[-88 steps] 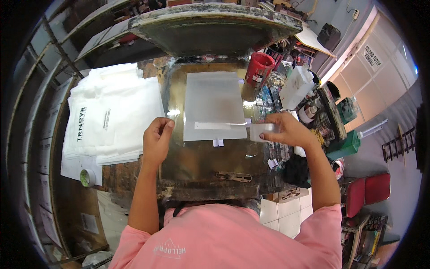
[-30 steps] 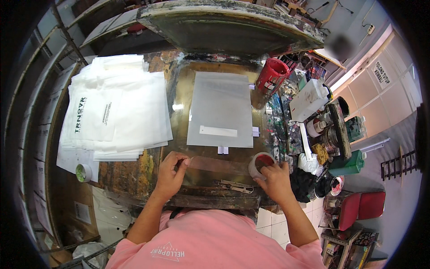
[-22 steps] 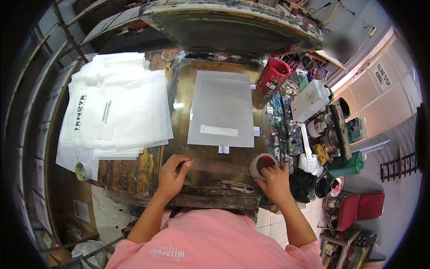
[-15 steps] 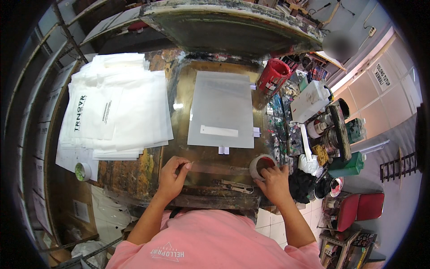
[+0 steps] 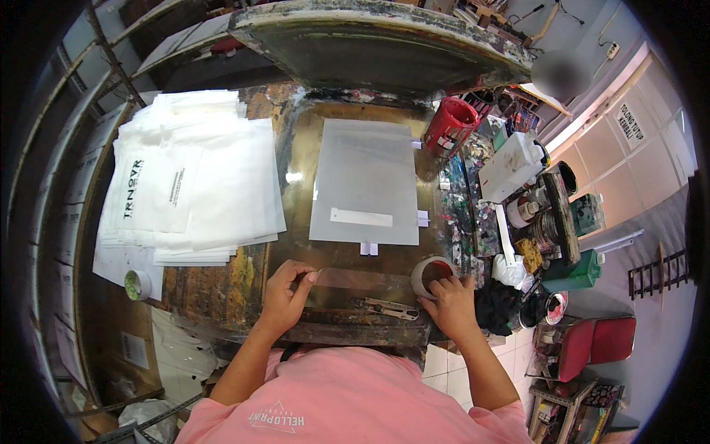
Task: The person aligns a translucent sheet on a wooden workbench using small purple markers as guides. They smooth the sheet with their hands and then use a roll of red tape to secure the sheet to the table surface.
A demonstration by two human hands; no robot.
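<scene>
Between my two hands stretches a strip of clear packing tape (image 5: pixel 362 280), pulled from its roll. My left hand (image 5: pixel 285 291) pinches the strip's free end at thumb and fingers. On the other side my right hand (image 5: pixel 449 300) grips the tape roll (image 5: pixel 423 275), with fingertips inside its ring. A cutter knife (image 5: pixel 388 308) lies on the table just below the strip. Farther off, a translucent grey plastic sheet (image 5: pixel 366 174) lies flat with a white strip (image 5: pixel 362 217) near its lower edge and small white tabs (image 5: pixel 369 249) along its edges.
Stacked white printed bags (image 5: pixel 214 192) cover the table's left, with a small tape roll (image 5: pixel 137 284) beside them. A raised screen frame (image 5: pixel 384 52) stands behind. On the right are a red ink bucket (image 5: pixel 452 122), a white jerrycan (image 5: pixel 512 166) and a black cloth (image 5: pixel 496 305).
The tape strip between my hands has tilted and shows its broad side more clearly. My hands have barely shifted, still holding the same end and roll.
</scene>
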